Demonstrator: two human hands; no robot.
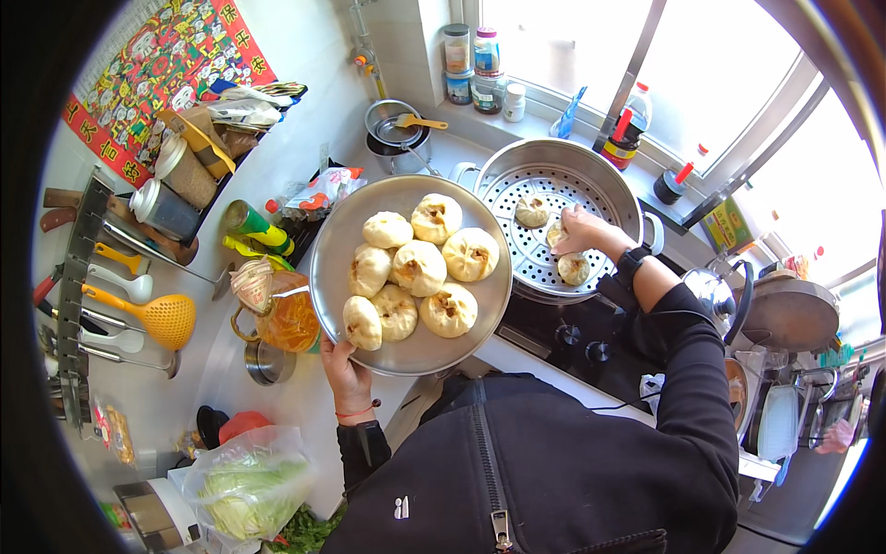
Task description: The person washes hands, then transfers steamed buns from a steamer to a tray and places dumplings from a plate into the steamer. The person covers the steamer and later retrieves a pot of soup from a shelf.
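My left hand point(347, 376) grips the near left rim of a round metal tray point(484, 315). Several pleated steamed buns point(419, 269) lie on it, some with brown filling showing at the top. To the right, a steel steamer pot point(561, 166) with a perforated rack point(536, 262) sits on the stove. My right hand point(578, 230) reaches into it, its fingers on a bun point(554, 234) in the middle of the rack. One more bun point(532, 211) rests farther back and another point(574, 269) nearer me. The fingertips are partly hidden.
A glass jug of amber liquid point(284, 305) stands left of the tray. A small pot with a strainer point(398, 138) is behind it. A kettle point(716, 294) stands right of the steamer. Cabbage in a plastic bag point(252, 485) lies at the lower left, near wall-hung utensils point(149, 315).
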